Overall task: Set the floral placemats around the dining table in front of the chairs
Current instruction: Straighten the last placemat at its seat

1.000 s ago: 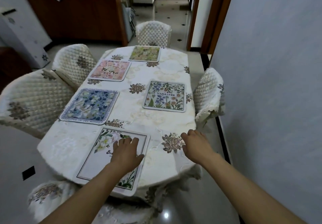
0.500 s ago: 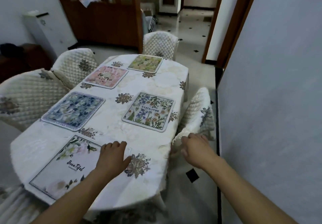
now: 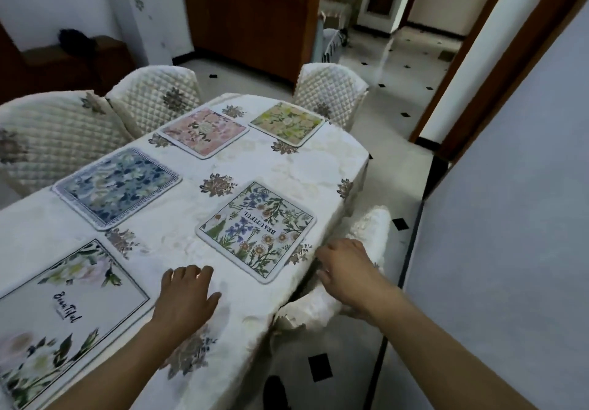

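Placemats (image 3: 257, 230) laid — right hand (image 3: 347, 269) on chair (image 3: 369, 234).

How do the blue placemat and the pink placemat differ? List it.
The blue placemat has blue blooms and a dark patterned border; the pink placemat is pale pink with a plain light edge. The blue one lies nearer the camera, the pink one farther along the same side. Both lie flat on the tablecloth, each in front of a quilted chair, touched by neither hand.
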`<state>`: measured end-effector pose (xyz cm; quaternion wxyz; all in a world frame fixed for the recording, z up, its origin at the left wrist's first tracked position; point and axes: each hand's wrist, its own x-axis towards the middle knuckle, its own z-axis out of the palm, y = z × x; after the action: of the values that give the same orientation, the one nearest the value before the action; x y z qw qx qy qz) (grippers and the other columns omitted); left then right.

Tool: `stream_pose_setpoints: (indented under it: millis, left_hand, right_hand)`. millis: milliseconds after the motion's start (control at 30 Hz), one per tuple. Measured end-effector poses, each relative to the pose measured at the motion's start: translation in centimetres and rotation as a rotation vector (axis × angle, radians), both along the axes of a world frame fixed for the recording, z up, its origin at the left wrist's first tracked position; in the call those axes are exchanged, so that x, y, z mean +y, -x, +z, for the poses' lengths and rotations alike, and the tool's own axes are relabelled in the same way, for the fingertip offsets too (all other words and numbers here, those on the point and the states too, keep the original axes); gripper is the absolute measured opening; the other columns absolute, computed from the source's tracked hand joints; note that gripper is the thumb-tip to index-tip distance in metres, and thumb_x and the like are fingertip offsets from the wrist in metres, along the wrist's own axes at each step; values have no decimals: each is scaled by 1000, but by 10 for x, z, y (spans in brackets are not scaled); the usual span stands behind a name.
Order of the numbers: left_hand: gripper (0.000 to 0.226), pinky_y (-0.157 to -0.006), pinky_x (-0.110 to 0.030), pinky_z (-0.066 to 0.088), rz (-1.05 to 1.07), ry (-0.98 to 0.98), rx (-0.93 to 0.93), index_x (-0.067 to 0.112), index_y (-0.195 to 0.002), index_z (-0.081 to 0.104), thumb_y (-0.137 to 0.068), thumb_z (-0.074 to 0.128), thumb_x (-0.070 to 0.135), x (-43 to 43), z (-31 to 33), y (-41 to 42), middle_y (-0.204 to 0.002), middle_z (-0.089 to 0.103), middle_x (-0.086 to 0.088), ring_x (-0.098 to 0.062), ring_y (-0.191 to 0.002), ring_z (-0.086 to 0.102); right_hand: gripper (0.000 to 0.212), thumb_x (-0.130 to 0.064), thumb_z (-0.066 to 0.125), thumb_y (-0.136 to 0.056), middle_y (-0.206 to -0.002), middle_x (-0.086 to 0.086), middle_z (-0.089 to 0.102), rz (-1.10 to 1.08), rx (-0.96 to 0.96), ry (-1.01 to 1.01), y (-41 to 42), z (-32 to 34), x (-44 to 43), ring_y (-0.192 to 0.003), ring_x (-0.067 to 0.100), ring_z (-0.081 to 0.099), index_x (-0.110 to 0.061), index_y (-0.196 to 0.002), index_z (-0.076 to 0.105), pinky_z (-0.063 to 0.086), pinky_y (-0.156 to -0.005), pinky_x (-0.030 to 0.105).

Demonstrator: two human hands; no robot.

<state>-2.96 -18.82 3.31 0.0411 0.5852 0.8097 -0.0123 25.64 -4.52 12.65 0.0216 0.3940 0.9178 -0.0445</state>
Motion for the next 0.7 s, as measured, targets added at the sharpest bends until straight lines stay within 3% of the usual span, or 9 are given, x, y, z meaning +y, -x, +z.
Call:
stream_pose_setpoints:
  millis: [100, 200, 400, 633, 700]
  left_hand:
    - [50, -100, -61, 34, 57, 26, -2, 12, -114, 65, -74, 75, 41, 52, -13, -4, -108, 68, -16, -41, -106, 59]
    - [52, -106, -59, 26, 101, 63, -27, 15, -120, 61, -76, 71, 42, 92, -9, -14, -114, 65, -14, -38, -114, 54]
    - [45, -101, -61, 36, 178, 19, -14, 11, -109, 67, -72, 76, 34, 136, -6, -22, -103, 68, -17, -39, -104, 60]
    - [52, -113, -51, 20, 553, 138, -101, 20, -134, 48, -88, 52, 44, 149, -21, -65, -130, 54, -8, -30, -127, 44]
    - [50, -111, -46, 24, 675, 143, -148, 21, -132, 49, -89, 51, 45, 150, -23, -93, -129, 54, -7, -29, -126, 46]
  right_hand:
    - [17, -30, 51, -86, -96, 7, 57, 5, -64, 15, -2, -7, 59, -95, 30, 55, -18, -96, 58, 39, -90, 38]
    - [21, -28, 52, -87, -101, 10, 59, 33, -134, 19, -1, -16, 107, -99, 31, 55, -15, -102, 60, 38, -92, 38]
    - [24, -29, 52, -90, -106, 10, 58, 169, -217, 77, 30, -40, 187, -104, 32, 54, -16, -109, 56, 39, -92, 42]
    - [34, -28, 54, -90, -117, 11, 57, 498, -269, 184, 113, -94, 282, -113, 31, 51, -16, -122, 55, 38, -97, 41]
    - [35, -26, 54, -89, -120, 11, 58, 580, -291, 192, 138, -108, 304, -114, 31, 52, -17, -123, 55, 39, -97, 41]
